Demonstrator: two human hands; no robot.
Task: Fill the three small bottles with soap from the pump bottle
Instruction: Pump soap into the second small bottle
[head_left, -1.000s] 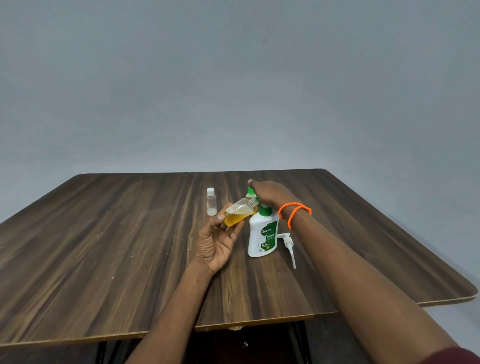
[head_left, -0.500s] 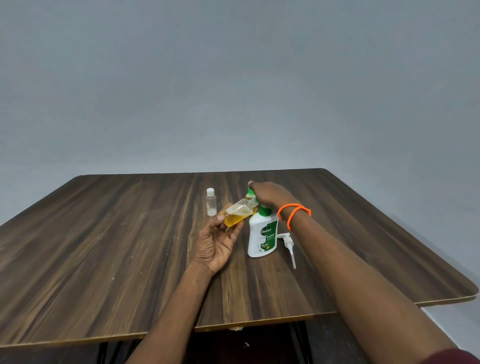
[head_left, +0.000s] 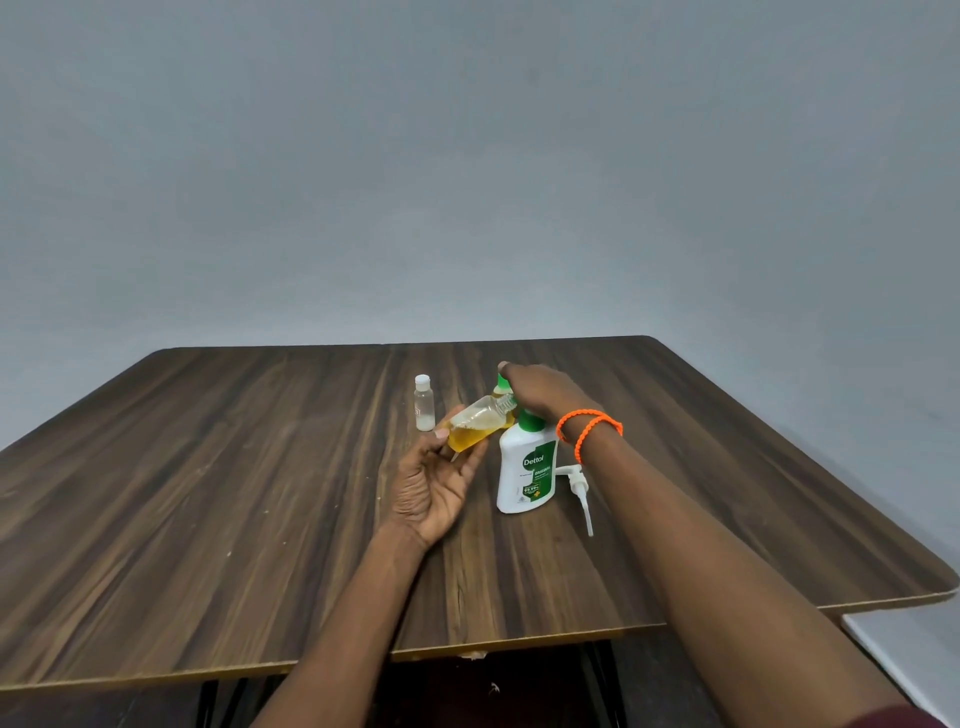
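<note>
Nothing much has shifted over the last second: both hands sit where they were, and the tilted bottle keeps the same lean.

I have my left hand (head_left: 434, 488) palm-up, fingers curled round the base of a small bottle (head_left: 475, 427) that is about half full of amber soap. Its long axis runs from lower left to upper right, neck raised and pointing toward my right hand (head_left: 545, 392). I judge the tilt keeps the soap pooled at the base, away from the open mouth, while a cap goes on. My right hand reaches over the pump bottle (head_left: 525, 467), fingers bent down at a green cap (head_left: 502, 381) behind it. Whether it grips that cap or the tilted bottle's neck I cannot tell.

That green cap seems to top a second small bottle, mostly hidden. A third, clear with a white cap (head_left: 424, 402), stands upright well left of the others and looks empty. The pump head (head_left: 579, 491) lies on the table (head_left: 208, 493) just beside the pump bottle, removed, I think, so soap pours straight from the neck.
</note>
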